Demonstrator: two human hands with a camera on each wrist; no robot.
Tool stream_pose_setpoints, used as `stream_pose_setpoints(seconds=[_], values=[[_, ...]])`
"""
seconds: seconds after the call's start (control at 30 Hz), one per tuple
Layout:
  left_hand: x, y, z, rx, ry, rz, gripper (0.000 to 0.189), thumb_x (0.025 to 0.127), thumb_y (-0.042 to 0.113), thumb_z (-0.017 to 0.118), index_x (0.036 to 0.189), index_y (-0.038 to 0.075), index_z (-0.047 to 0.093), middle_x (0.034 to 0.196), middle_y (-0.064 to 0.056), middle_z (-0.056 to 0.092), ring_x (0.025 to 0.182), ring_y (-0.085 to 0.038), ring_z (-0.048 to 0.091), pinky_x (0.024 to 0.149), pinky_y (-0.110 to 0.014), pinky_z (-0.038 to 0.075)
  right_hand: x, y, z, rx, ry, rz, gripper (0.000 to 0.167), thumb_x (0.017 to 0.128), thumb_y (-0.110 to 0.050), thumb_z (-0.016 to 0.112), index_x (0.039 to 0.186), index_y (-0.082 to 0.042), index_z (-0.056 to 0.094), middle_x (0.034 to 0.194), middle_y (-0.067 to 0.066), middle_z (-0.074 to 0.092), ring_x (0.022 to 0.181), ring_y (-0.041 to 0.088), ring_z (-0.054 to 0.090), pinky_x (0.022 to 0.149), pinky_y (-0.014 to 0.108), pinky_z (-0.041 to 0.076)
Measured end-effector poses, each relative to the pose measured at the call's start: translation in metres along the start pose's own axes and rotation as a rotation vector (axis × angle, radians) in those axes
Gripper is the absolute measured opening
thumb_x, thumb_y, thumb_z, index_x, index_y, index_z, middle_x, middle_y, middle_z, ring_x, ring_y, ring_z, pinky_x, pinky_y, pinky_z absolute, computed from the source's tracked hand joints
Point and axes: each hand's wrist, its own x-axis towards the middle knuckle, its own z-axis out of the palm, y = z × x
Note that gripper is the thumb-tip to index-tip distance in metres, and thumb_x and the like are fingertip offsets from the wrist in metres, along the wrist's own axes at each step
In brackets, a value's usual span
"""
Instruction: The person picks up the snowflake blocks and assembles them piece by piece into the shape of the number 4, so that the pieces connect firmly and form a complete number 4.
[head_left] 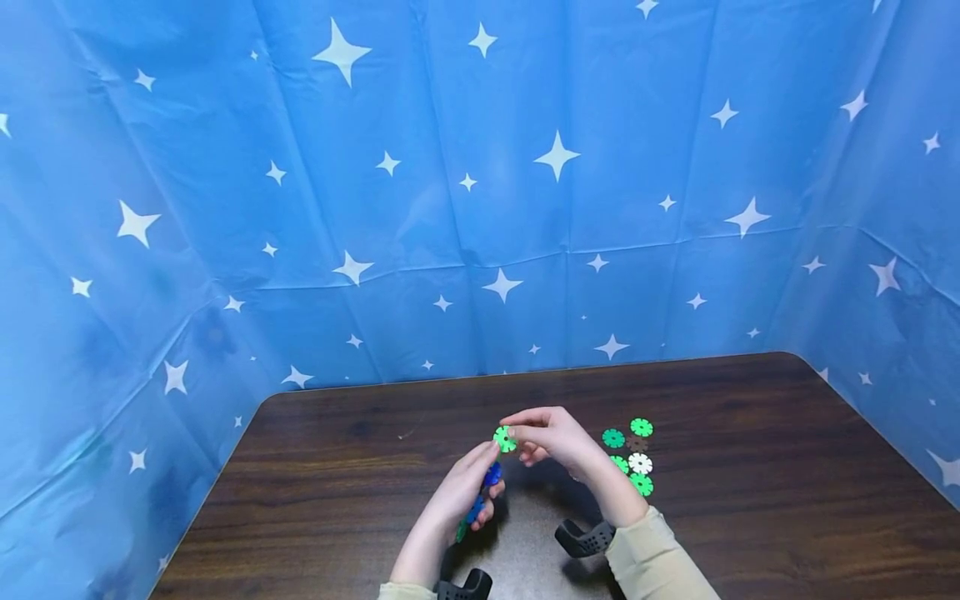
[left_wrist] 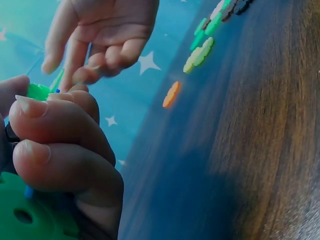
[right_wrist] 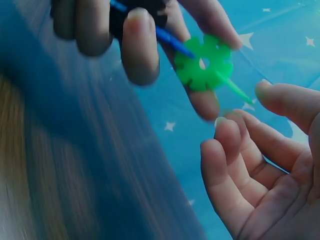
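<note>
My left hand (head_left: 453,492) grips a joined chain of notched plastic discs. At its top is a bright green disc (right_wrist: 197,77), with another green disc (right_wrist: 234,88) slotted edge-on into it. Below are a blue disc (head_left: 492,474), a second blue disc (head_left: 476,508) and a darker green disc (left_wrist: 17,200); fingers cover parts of the chain. My right hand (head_left: 558,437) is beside the top end. In the right wrist view, its thumb and fingers stand apart around the edge-on green disc's tip, without pinching it.
Several loose notched discs lie right of my right hand on the dark wooden table (head_left: 337,500), including a white disc (head_left: 640,463), a brown disc (head_left: 637,445) and a teal disc (head_left: 613,437). An orange disc (left_wrist: 171,94) lies nearer. Behind hangs a blue star-patterned curtain (head_left: 420,217).
</note>
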Motion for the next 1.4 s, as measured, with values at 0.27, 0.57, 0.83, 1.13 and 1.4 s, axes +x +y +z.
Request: stream_pose_setpoints(seconds=[0.27,0.57,0.83,1.13,1.4], values=[[-0.001,0.001,0.000,-0.004,0.019,-0.014,0.063,0.099,0.053,0.044,0.145,0.010,0.037,0.066,0.002,0.042,0.037,-0.005,0.038,0.033,-0.017,0.032,-0.021,0.005,-0.036,-0.204,-0.029,-0.025,0.036,0.095,-0.021,0.063,0.118,0.006,0.064,0.088,0.020,0.065,0.070,0.033,0.063,0.064,0.043,0.055],[-0.002,0.002,0.000,0.015,0.037,-0.009,0.072,0.097,0.057,0.045,0.149,0.010,0.031,0.066,0.002,0.043,0.038,-0.006,0.038,0.032,-0.017,0.033,-0.059,0.015,-0.075,-0.474,-0.197,-0.041,0.025,0.088,-0.011,0.070,0.110,0.002,0.069,0.078,0.005,0.063,0.059,0.012,0.048,0.055,0.028,0.043],[-0.002,0.003,-0.002,0.016,0.031,-0.006,0.076,0.095,0.060,0.046,0.150,0.011,0.029,0.066,0.002,0.042,0.038,-0.006,0.038,0.033,-0.018,0.033,-0.079,0.023,-0.081,-0.700,-0.274,-0.113,0.029,0.078,-0.013,0.079,0.106,-0.010,0.072,0.086,-0.002,0.058,0.073,0.009,0.051,0.060,0.026,0.044],[-0.001,0.003,-0.002,0.023,0.031,-0.006,0.069,0.096,0.060,0.045,0.144,0.011,0.038,0.066,0.002,0.042,0.038,-0.005,0.038,0.033,-0.017,0.033,-0.084,0.030,-0.073,-0.813,-0.279,-0.197,0.029,0.072,-0.008,0.082,0.099,-0.013,0.072,0.082,-0.008,0.054,0.073,0.007,0.049,0.061,0.024,0.044],[0.000,0.003,-0.001,0.008,0.032,-0.004,0.062,0.097,0.058,0.044,0.138,0.011,0.046,0.066,0.002,0.042,0.038,-0.005,0.038,0.033,-0.017,0.034,-0.084,0.030,-0.070,-0.836,-0.240,-0.161,0.026,0.070,-0.009,0.083,0.091,-0.016,0.070,0.083,-0.007,0.052,0.075,0.008,0.048,0.063,0.025,0.042]])
